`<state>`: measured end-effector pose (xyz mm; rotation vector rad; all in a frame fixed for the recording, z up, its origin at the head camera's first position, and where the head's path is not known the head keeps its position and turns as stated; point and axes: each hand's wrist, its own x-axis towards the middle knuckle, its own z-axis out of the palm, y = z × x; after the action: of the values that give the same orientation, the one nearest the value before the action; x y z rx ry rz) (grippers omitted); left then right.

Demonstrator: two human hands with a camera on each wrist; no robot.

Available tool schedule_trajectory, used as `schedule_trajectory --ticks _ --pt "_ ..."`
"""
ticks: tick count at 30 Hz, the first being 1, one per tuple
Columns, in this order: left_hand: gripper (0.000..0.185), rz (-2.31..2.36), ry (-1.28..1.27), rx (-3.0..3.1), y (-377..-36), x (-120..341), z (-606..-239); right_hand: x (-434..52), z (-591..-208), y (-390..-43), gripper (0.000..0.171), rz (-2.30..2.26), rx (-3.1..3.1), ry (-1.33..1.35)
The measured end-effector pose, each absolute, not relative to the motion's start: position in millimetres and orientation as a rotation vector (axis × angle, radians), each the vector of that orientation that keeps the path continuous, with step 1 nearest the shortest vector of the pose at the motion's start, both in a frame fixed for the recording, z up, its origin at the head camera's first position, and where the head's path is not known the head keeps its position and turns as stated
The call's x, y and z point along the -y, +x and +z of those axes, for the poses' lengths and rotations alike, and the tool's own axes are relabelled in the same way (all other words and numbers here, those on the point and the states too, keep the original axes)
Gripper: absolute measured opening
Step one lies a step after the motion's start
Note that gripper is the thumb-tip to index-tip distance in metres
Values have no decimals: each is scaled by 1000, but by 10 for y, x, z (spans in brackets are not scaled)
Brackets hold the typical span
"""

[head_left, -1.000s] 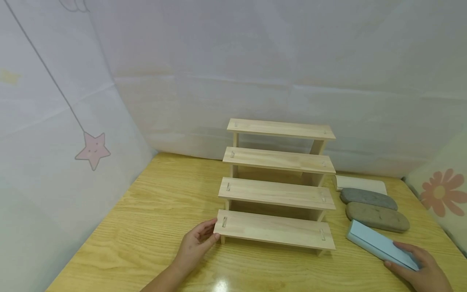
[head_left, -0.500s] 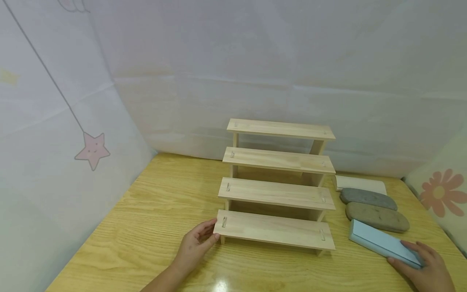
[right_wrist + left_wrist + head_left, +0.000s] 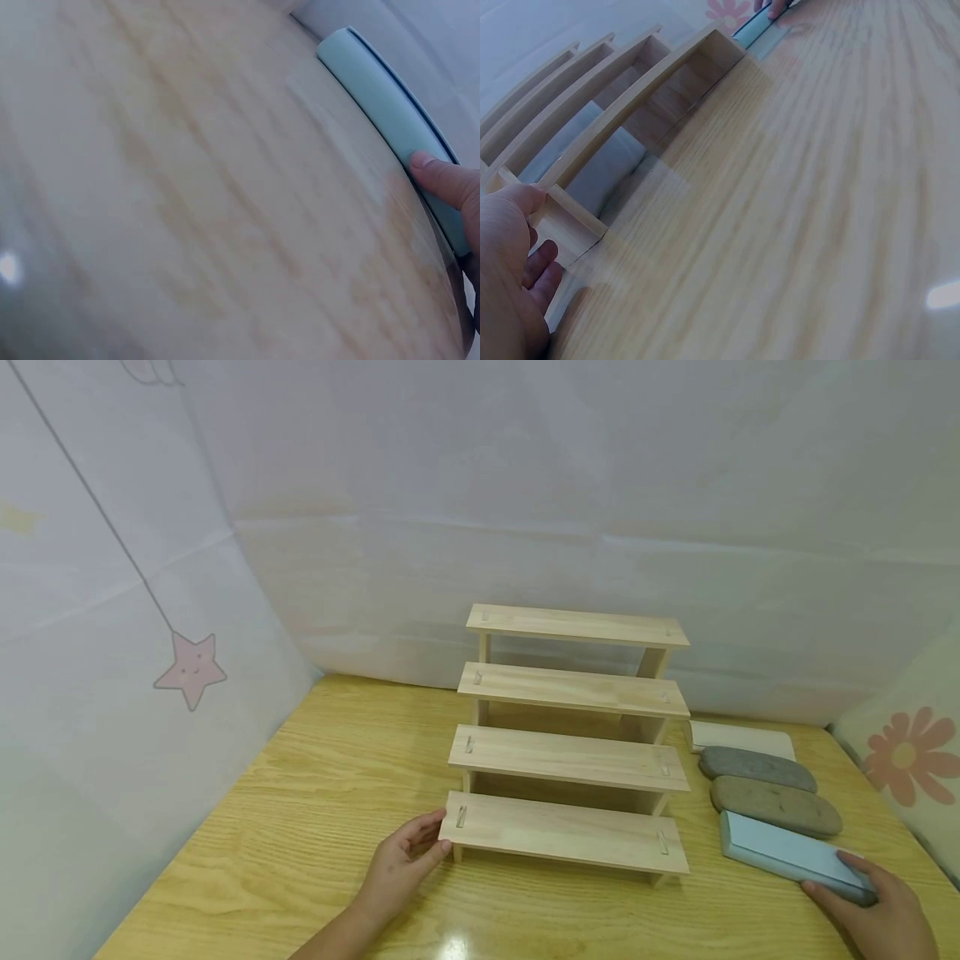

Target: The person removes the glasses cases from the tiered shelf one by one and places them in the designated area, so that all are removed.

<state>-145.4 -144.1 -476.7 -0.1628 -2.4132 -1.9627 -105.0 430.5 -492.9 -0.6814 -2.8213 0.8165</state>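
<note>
A four-tiered wooden display stand [image 3: 566,831] stands on the table like a small staircase, its shelves bare. At the left end of its lowest shelf, my left hand [image 3: 397,864] holds the board, thumb at the front corner and fingers along the side. My right hand [image 3: 885,906] grips the near right end of a light blue glasses case [image 3: 787,852] with a flap lid. In the right wrist view the thumb presses the long side of the blue case [image 3: 382,97], which lies low on the table.
Beyond the blue case lie an olive glasses case [image 3: 776,806], a grey glasses case [image 3: 757,768] and a white case [image 3: 742,739], in a row right of the stand. A pale printed cloth [image 3: 525,485] hangs behind the wood-grain table [image 3: 300,827].
The blue glasses case has shifted slightly right and turned in my right hand, now lying more nearly parallel to the olive one. My left hand and the stand have stayed put.
</note>
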Motion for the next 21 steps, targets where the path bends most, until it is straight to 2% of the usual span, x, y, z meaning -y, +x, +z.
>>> schedule_trajectory --ticks 6,13,21 --pt "42 -1963 -135 2421 -1455 1438 -4774 -4319 -4922 -1090 94 937 2804 -814" --pt "42 -1966 -138 2419 -1459 1439 -4779 -4372 -4943 -1124 99 968 2818 -831" --pt "43 -1968 -138 2421 -1459 1443 -4781 -4351 -4914 -1125 96 957 2805 -827"
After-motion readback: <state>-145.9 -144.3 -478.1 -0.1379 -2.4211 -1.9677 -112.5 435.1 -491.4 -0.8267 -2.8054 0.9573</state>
